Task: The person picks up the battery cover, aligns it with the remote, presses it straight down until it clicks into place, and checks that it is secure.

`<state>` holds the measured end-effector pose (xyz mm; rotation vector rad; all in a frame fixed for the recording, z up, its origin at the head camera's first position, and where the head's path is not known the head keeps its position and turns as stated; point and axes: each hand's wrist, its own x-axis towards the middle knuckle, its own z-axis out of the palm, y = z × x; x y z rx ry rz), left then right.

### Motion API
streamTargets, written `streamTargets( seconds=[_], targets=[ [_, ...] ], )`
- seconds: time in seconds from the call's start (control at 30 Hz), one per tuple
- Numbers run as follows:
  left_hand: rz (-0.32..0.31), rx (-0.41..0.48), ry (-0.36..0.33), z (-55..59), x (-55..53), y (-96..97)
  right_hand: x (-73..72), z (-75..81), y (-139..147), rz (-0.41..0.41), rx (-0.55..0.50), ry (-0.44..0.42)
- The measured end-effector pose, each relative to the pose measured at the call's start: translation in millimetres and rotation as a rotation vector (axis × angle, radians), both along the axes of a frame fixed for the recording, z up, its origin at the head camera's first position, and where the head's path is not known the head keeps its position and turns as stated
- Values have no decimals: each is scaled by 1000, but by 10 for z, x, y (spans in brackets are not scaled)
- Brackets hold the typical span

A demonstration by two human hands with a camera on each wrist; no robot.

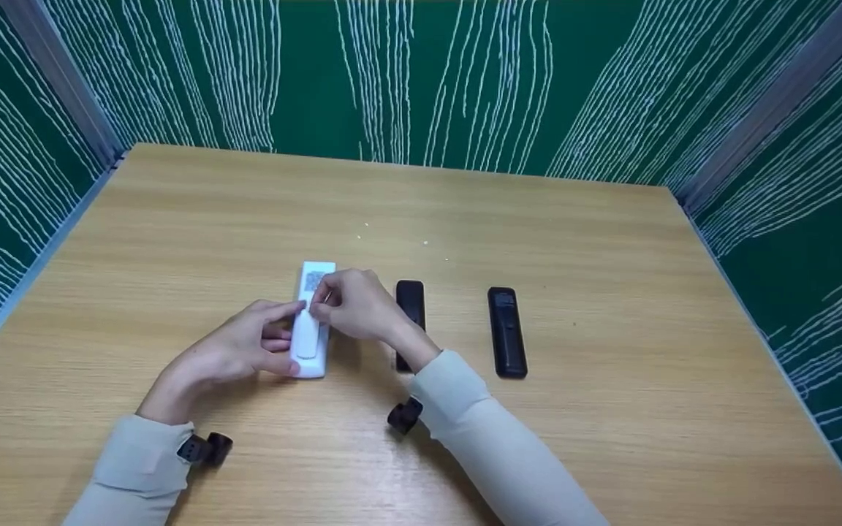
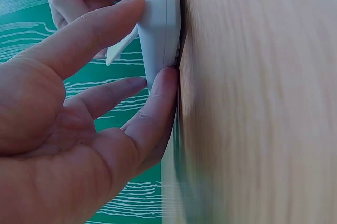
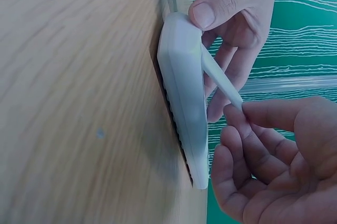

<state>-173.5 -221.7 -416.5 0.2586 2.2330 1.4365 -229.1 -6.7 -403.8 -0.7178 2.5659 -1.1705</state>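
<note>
A white remote control (image 1: 319,267) lies face down on the table, with a label near its far end. My left hand (image 1: 242,343) holds it from the left, thumb at its near end and fingers along its side; the left wrist view shows the fingertips against the casing (image 2: 158,24). My right hand (image 1: 359,303) pinches the free end of the white battery cover (image 3: 222,79) between thumb and forefinger. That cover stands tilted up from the back of the remote, its other end still at the casing. The battery compartment's inside is hidden.
A black remote control (image 1: 411,296) lies partly hidden under my right wrist. Farther right is another black remote control (image 1: 508,336). Several tiny white specks dot the wooden table (image 1: 574,241) beyond. Green, white-streaked panels (image 1: 311,80) border the table's back and sides.
</note>
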Motion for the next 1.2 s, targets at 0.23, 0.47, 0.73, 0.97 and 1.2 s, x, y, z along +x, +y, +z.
streamTargets(
  seconds=[0.23, 0.47, 0.73, 0.97, 1.2],
  targets=[
    [0, 6, 9, -6, -9, 9, 1, -9, 2, 5, 0, 2],
    [-3, 3, 13, -8, -10, 15, -5, -31, 2, 13, -12, -1],
    [-3, -17, 22, -10, -11, 7, -22, -66, -8, 14, -1, -14],
    [4, -18, 13, -8, -11, 11, -36, -88, -20, 12, 21, -6],
    [-1, -3, 16, -12, -1, 8, -42, -93, -31, 20, 28, -1]
  ],
)
